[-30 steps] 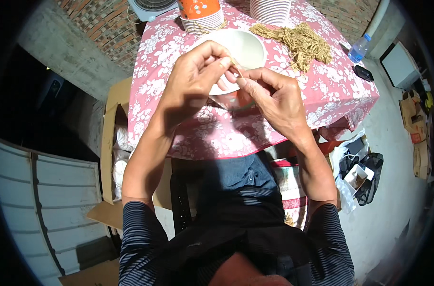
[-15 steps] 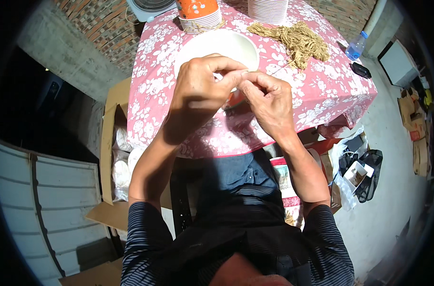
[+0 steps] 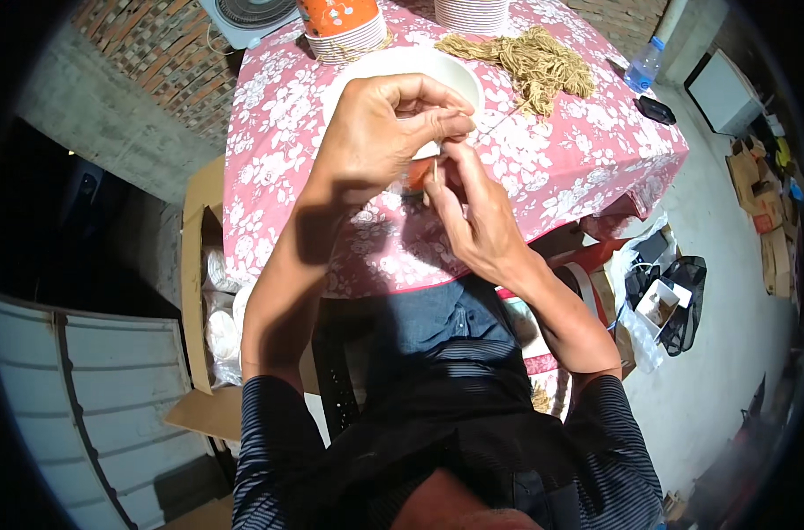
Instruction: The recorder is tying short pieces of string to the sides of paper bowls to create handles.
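Setting: a person sits at a table (image 3: 596, 168) covered with a pink floral cloth, seen from above the head.
Left hand (image 3: 375, 132): raised over the near half of the table, fingers curled, thumb and forefinger pinched together on a thin strand of tan twine (image 3: 499, 124).
Right hand (image 3: 473, 216): just below and touching the left, fingertips closed on a small slim upright piece; what it is cannot be told.
White bowl (image 3: 420, 66): on the table directly behind the hands, partly hidden by them.
Orange object (image 3: 417, 172): a small bit shows between the two hands; its kind is unclear.
Loose twine pile (image 3: 534, 57): at the table's far right, beyond the bowl; the pinched strand runs toward it.
Cup stacks (image 3: 340, 26): along the table's far edge.
Step in hand: judged to be fine fingertip work, tying or threading the strand.
Next move calls for: likely a steady pinch and a slow, even pull so the strand stays taut without slipping.
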`<action>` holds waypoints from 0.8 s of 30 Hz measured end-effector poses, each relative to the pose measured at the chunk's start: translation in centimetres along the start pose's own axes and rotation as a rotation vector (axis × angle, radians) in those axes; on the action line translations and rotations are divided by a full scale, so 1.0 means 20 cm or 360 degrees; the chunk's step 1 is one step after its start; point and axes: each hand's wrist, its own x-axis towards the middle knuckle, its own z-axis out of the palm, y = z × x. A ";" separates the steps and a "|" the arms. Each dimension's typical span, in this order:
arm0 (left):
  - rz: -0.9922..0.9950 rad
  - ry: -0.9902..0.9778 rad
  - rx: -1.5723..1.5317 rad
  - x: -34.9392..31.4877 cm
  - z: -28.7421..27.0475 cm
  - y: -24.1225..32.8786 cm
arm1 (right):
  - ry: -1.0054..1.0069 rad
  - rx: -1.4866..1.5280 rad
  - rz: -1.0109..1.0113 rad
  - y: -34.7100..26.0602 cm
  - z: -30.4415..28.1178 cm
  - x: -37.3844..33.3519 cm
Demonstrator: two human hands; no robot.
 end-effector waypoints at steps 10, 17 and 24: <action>-0.0102 -0.0560 -0.0203 0.09 0.04 -0.07 | 0.0088 -0.0512 -0.0369 -0.17 -0.43 0.03; -0.0193 -0.0697 -0.0099 0.11 0.05 -0.01 | 0.0072 -0.0324 -0.0314 -0.08 -0.48 0.16; -0.0114 -0.0239 -0.0401 0.12 -0.02 -0.07 | 0.0003 0.0187 -0.0099 -0.11 -0.48 0.24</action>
